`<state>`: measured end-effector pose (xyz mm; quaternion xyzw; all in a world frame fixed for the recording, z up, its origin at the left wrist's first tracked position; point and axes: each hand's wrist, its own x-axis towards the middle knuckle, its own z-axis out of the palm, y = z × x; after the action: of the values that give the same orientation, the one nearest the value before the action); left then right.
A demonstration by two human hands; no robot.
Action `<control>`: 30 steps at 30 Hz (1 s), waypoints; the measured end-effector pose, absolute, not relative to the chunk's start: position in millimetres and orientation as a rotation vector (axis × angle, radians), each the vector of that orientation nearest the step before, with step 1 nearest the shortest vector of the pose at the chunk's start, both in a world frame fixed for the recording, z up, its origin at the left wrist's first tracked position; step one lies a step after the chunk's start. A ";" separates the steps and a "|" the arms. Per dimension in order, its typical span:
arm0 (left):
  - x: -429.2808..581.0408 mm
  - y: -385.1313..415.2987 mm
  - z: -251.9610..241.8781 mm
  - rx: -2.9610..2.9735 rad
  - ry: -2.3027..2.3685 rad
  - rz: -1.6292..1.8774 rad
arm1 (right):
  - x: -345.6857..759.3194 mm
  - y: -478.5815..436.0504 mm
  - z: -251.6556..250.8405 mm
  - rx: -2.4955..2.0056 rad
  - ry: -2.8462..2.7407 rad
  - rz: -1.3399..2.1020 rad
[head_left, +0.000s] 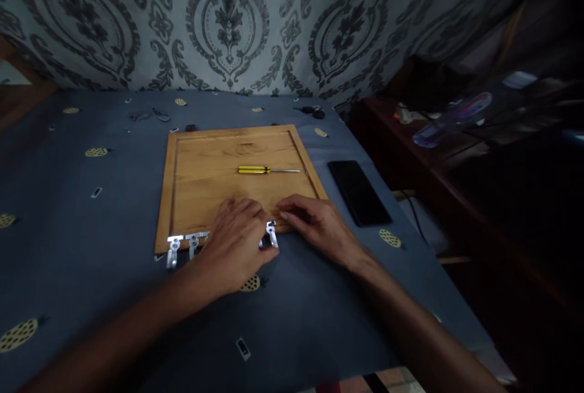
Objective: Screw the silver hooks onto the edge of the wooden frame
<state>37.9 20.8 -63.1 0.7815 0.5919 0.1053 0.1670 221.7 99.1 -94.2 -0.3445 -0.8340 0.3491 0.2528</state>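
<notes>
A framed wooden panel (219, 156) lies flat on the blue patterned cloth. Across its middle rests a screwdriver (255, 170) with a yellow and black handle. Several metal hinges line its near edge, one at the left corner (173, 247) and one (271, 233) between my hands. My left hand (237, 241) is closed around that right-hand hinge, its thumb beside the metal and its fingers bent over the panel edge. My right hand (319, 222) is just right of the hinge, thumb and fingertips pinched together over the panel; whatever they hold is too small to make out.
A black phone (359, 192) lies right of the panel. Keys (312, 111) and a thin dark item (150, 115) lie behind it. On a dark red surface (387, 116) at the right is a plastic bottle (456, 118). Patterned fabric (228, 22) hangs behind.
</notes>
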 end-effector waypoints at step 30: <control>37.8 21.8 -63.8 2.235 1.692 0.289 | 163.7 148.5 -79.4 -1.156 -2.682 0.255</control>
<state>37.8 21.8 -63.8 0.7828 0.5925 0.1010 0.1611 163.7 148.5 -79.4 -0.3921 -0.9098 0.0866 0.1045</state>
